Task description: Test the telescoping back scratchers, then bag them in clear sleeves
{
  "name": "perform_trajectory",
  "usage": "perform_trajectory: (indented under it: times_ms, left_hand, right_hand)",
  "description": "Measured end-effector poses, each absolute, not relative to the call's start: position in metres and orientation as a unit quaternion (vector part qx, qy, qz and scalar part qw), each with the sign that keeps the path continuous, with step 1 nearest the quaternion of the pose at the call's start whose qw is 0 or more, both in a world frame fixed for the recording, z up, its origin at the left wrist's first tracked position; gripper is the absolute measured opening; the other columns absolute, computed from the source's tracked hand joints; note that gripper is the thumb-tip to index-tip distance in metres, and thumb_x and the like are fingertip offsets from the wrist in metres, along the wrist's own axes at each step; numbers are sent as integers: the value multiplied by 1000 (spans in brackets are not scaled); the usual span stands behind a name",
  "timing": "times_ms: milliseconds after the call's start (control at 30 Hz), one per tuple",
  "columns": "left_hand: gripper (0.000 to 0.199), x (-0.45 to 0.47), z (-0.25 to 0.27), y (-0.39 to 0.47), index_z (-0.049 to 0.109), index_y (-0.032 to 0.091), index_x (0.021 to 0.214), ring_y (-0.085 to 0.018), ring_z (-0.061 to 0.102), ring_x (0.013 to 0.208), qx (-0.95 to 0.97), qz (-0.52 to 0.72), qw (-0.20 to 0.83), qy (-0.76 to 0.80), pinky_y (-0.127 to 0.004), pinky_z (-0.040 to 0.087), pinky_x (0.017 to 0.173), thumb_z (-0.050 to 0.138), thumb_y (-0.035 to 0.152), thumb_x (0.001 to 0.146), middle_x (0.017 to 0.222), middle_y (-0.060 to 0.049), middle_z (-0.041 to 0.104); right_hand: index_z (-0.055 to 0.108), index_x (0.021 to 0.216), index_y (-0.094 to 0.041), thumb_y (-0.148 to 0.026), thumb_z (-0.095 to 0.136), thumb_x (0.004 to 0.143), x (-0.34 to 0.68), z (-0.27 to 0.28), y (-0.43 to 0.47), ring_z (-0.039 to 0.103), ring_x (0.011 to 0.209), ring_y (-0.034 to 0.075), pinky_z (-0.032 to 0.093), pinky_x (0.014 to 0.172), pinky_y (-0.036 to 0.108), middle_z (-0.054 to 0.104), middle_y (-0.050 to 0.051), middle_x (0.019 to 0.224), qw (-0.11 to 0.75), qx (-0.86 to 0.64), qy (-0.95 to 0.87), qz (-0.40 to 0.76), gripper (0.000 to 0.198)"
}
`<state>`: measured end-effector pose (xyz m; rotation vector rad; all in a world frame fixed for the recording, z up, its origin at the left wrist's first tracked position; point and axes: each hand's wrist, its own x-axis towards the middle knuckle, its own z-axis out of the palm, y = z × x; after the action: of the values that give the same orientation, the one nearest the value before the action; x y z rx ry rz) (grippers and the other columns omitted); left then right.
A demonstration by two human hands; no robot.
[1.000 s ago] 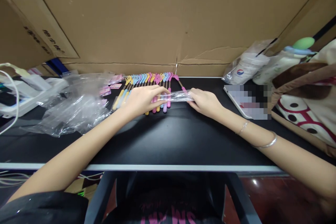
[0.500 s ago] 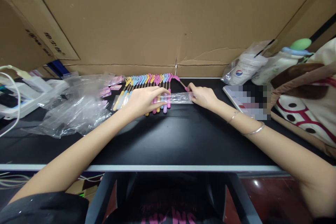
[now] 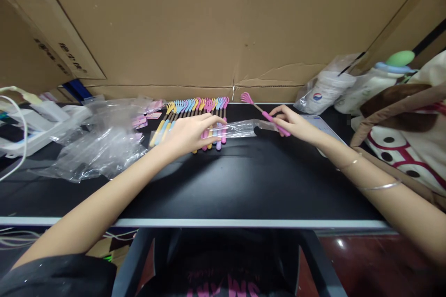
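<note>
My left hand (image 3: 190,132) pinches one end of a narrow clear plastic sleeve (image 3: 240,128) that lies over a row of several pink, yellow and blue hand-shaped back scratchers (image 3: 195,113) on the black table (image 3: 226,181). My right hand (image 3: 294,125) holds a pink back scratcher (image 3: 259,109) by its handle, lifted off the table, its claw head pointing to the far left. Its handle end is close to the sleeve's open right end.
A heap of clear bags (image 3: 101,141) and pink tags (image 3: 146,116) lies at the left, beside white devices (image 3: 38,123). Cardboard (image 3: 209,28) walls the back. Bagged cups (image 3: 327,86), a bottle (image 3: 386,74) and a printed tote (image 3: 407,144) stand at the right.
My right hand let go of the sleeve's right end, took the rightmost pink back scratcher from the table and lifted it to the right. My left hand stayed on the sleeve.
</note>
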<state>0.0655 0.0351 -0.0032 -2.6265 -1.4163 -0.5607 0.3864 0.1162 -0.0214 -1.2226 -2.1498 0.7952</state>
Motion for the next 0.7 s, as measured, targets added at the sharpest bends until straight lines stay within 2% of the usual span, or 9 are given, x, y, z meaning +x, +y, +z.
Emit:
perform_trajectory:
  times_ms: [100,267,433,533,600,700]
  left_hand:
    - [39,67,-6,34,56,31,121,-16,65,89,-866,-174,56,-466,-22,39,63,58,50,87,110,2,66]
    - [45,67,-7,32,51,31,127,-16,63,96,-874,-157,47,-457,-22,41,69,61,47,85,116,1,63]
    - [44,66,-4,32,51,31,125,-16,63,96,-876,-142,35,-459,-22,40,68,61,47,85,113,1,62]
    - [37,66,-3,31,54,30,120,-16,63,95,-876,-132,28,-462,-22,40,70,59,45,87,110,1,63]
    - [35,66,-2,31,54,30,119,-16,62,95,-878,-126,23,-461,-22,40,69,59,44,88,109,1,63]
    - [33,65,-2,31,54,30,119,-16,62,94,-882,-116,17,-457,-21,39,67,57,45,89,110,2,62]
  right_hand:
    - [50,107,-19,-52,62,80,396,-22,111,52,50,12,41,44,25,60,-1,70,330,-442,-713,432,44]
    - [55,114,-20,-42,69,77,398,-19,104,53,52,10,45,46,25,61,-1,77,344,-429,-617,562,46]
    - [53,117,-21,-34,68,78,394,-17,99,60,59,13,49,51,27,66,2,84,313,-438,-610,582,44]
    - [56,106,-19,-28,66,78,393,-19,98,62,63,15,52,57,30,64,2,84,308,-432,-600,598,31]
    - [56,99,-18,-25,63,79,392,-21,99,59,61,13,53,58,30,59,0,77,312,-432,-589,607,22]
    - [53,92,-19,-30,60,84,394,-23,101,48,50,10,47,47,25,47,-4,63,316,-445,-603,582,15]
